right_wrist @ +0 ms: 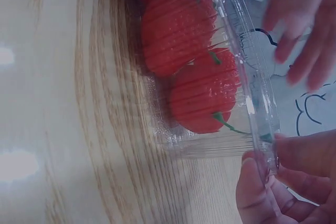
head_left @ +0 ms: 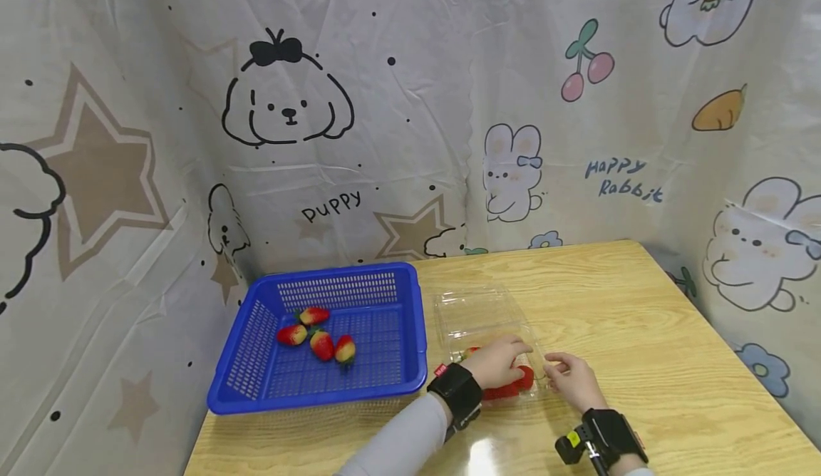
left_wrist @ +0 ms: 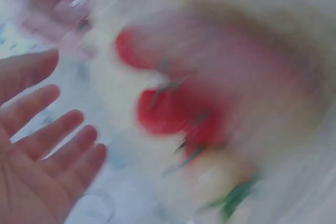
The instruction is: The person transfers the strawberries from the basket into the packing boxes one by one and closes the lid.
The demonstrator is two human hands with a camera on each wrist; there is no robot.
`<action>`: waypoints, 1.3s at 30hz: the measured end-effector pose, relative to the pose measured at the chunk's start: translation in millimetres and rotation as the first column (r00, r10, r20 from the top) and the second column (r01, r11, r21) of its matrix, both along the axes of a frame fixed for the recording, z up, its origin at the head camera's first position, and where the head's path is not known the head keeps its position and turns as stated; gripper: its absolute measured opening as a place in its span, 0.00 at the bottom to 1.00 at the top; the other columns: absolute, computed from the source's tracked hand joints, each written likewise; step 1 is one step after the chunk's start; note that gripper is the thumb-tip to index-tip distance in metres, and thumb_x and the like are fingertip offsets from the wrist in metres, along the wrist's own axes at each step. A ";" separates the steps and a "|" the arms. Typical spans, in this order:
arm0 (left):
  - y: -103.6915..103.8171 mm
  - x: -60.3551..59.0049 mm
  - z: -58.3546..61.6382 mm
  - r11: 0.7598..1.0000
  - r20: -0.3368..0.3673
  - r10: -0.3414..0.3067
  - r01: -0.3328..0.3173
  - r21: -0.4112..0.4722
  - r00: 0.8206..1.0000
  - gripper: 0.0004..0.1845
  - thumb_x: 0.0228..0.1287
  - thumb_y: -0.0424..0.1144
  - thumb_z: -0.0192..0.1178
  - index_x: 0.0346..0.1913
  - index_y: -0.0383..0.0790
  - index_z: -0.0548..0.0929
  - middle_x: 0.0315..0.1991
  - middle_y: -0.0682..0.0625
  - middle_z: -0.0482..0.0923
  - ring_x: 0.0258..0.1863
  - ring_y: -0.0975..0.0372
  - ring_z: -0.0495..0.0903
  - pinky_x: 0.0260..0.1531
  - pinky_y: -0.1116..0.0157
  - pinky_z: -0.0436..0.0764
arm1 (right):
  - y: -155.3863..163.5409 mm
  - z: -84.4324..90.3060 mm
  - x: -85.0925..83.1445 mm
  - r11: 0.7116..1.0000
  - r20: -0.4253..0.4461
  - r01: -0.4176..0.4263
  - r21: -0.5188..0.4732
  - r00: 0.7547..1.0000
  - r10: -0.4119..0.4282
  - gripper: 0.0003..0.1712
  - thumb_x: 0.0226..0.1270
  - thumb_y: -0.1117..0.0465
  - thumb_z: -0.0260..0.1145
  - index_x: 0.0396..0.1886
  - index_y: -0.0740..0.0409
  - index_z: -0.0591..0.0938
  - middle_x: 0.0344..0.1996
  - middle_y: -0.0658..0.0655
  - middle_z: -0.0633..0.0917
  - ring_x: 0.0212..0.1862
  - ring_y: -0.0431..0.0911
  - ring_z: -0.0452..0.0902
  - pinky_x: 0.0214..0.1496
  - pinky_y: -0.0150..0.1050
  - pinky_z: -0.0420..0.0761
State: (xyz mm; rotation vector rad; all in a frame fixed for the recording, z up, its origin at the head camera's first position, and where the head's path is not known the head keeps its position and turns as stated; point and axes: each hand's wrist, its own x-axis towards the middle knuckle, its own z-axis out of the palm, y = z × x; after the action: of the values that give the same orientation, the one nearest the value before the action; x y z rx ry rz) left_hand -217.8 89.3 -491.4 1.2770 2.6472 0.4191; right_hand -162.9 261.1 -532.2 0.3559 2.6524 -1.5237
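A clear plastic clamshell box [head_left: 442,319] lies on the table with its lid folded back. Inside its near part are several red strawberries [right_wrist: 178,30] with green leaves. My left hand [head_left: 497,363] hovers over these berries; its fingers look spread and relaxed in the left wrist view, holding nothing. At the box's right side, my right hand [head_left: 574,383] pinches the thin plastic rim between thumb and fingers, seen closely in the right wrist view. Much of the left wrist view is blurred, and the left hand hides part of the box in the head view.
Left of the box stands a blue plastic basket [head_left: 385,369] with several red and yellow strawberries [head_left: 322,345] in it. The wooden table [head_left: 641,319] extends to the right. A printed curtain [head_left: 410,105] surrounds the table's back and sides.
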 end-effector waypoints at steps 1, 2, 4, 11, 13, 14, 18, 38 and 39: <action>-3.2 -2.4 7.6 1.000 0.020 0.016 -0.016 -0.008 1.000 0.24 0.58 0.40 0.60 0.59 0.43 0.73 0.58 0.49 0.71 0.55 0.64 0.71 0.53 0.74 0.69 | -0.2 0.5 0.0 1.000 -0.001 0.000 -0.002 1.000 0.000 0.17 0.62 0.69 0.58 0.49 0.75 0.74 0.27 0.60 0.78 0.27 0.46 0.77 0.28 0.37 0.80; -6.7 -5.1 15.4 0.999 0.036 0.031 -0.030 -0.023 0.999 0.25 0.58 0.40 0.61 0.60 0.43 0.73 0.58 0.49 0.70 0.55 0.64 0.71 0.53 0.73 0.69 | -0.3 0.9 -0.1 1.000 -0.002 0.002 -0.002 1.000 -0.002 0.17 0.62 0.69 0.58 0.49 0.75 0.74 0.27 0.60 0.78 0.27 0.46 0.77 0.28 0.37 0.80; -15.5 -11.9 32.3 0.997 0.067 0.053 -0.049 -0.058 0.996 0.27 0.58 0.41 0.61 0.61 0.44 0.71 0.60 0.49 0.69 0.58 0.62 0.69 0.56 0.70 0.68 | -0.3 1.4 0.0 1.000 -0.006 -0.001 -0.002 1.000 0.000 0.17 0.62 0.69 0.58 0.49 0.76 0.74 0.27 0.60 0.78 0.27 0.47 0.77 0.28 0.37 0.80; -64.2 -42.7 84.5 0.985 0.039 0.159 -0.156 -0.072 0.986 0.32 0.56 0.43 0.62 0.65 0.44 0.66 0.64 0.43 0.63 0.62 0.53 0.64 0.60 0.57 0.65 | 0.3 0.5 0.7 1.000 -0.002 0.005 0.001 1.000 -0.005 0.18 0.62 0.69 0.58 0.50 0.76 0.74 0.26 0.59 0.78 0.27 0.46 0.77 0.27 0.36 0.79; -81.9 -52.0 92.8 0.977 -0.002 0.210 -0.209 -0.042 0.978 0.34 0.54 0.43 0.63 0.65 0.44 0.65 0.65 0.42 0.61 0.64 0.51 0.61 0.61 0.53 0.61 | 0.4 0.2 0.8 1.000 0.001 0.006 0.004 1.000 -0.006 0.18 0.62 0.69 0.58 0.50 0.75 0.74 0.27 0.58 0.78 0.27 0.46 0.77 0.27 0.36 0.79; -91.1 -56.6 95.3 0.972 -0.023 0.233 -0.233 -0.020 0.972 0.35 0.54 0.42 0.63 0.65 0.43 0.65 0.66 0.41 0.60 0.64 0.49 0.60 0.62 0.51 0.59 | 0.4 0.1 0.8 1.000 0.003 0.006 0.004 1.000 -0.006 0.18 0.62 0.69 0.58 0.50 0.75 0.74 0.27 0.59 0.78 0.27 0.46 0.77 0.28 0.36 0.79; -128.5 -71.5 98.2 0.950 -0.124 0.312 -0.306 0.065 0.942 0.35 0.51 0.40 0.64 0.64 0.41 0.67 0.64 0.39 0.62 0.64 0.47 0.59 0.62 0.47 0.56 | 0.6 0.3 1.0 1.000 0.007 0.002 0.007 1.000 -0.002 0.18 0.62 0.69 0.58 0.50 0.75 0.74 0.27 0.59 0.77 0.27 0.46 0.77 0.28 0.37 0.80; -229.4 -74.3 21.0 0.806 0.149 0.576 -0.529 -0.264 0.804 0.33 0.35 0.31 0.70 0.53 0.32 0.75 0.51 0.38 0.75 0.51 0.51 0.74 0.44 0.57 0.76 | 0.4 0.3 0.6 1.000 0.014 0.009 0.005 1.000 -0.009 0.18 0.62 0.68 0.58 0.50 0.75 0.74 0.27 0.58 0.78 0.26 0.45 0.76 0.28 0.36 0.79; -230.6 -72.8 18.8 0.798 0.155 0.587 -0.534 -0.280 0.795 0.32 0.35 0.31 0.69 0.53 0.33 0.76 0.50 0.40 0.76 0.49 0.52 0.74 0.41 0.58 0.76 | 0.2 0.2 0.5 1.000 0.015 0.010 0.006 1.000 -0.010 0.18 0.62 0.68 0.58 0.50 0.74 0.74 0.27 0.58 0.78 0.26 0.44 0.76 0.28 0.36 0.79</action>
State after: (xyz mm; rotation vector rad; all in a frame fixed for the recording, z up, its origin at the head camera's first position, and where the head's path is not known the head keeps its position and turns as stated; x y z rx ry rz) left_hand -290.6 -141.4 -472.6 0.3158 2.7208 0.3065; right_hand -162.3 261.4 -532.1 0.3797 2.6488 -1.5099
